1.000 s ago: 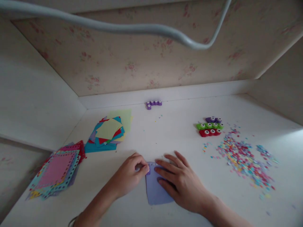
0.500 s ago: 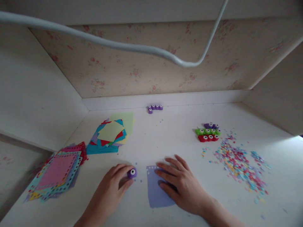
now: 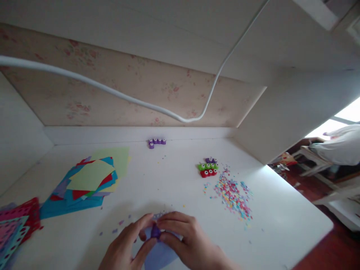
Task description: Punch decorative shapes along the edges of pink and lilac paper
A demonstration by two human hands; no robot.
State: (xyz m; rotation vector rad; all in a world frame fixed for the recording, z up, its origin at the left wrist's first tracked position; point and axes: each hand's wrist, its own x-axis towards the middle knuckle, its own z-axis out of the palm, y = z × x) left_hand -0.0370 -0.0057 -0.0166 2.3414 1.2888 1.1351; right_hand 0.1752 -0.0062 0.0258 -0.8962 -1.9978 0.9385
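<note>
A small purple paper punch point(image 3: 155, 231) is held at the front of the table between the fingertips of both hands. My left hand point(image 3: 131, 240) grips it from the left, thumb and index finger closed on its side. My right hand point(image 3: 184, 234) meets it from the right, its thumb and fingers pressed against the punch. Beneath both hands lies a sheet of lilac paper point(image 3: 160, 257), with a row of small holes along its far edge. Whether that edge sits in the punch's slot is hidden by the fingers.
Coloured paper sheets point(image 3: 90, 176) are piled at left, beside hole-edged sheets point(image 3: 14, 228). Purple punches point(image 3: 159, 141) line the back; green and red punches point(image 3: 208, 168) stand right, next to scattered confetti point(image 3: 232, 193). A white cable point(image 3: 135, 100) hangs across the view.
The view has swung to the right. My left hand has brought the punch over to the lilac paper's far edge, and my right hand has come off its flat rest to close on the punch.
</note>
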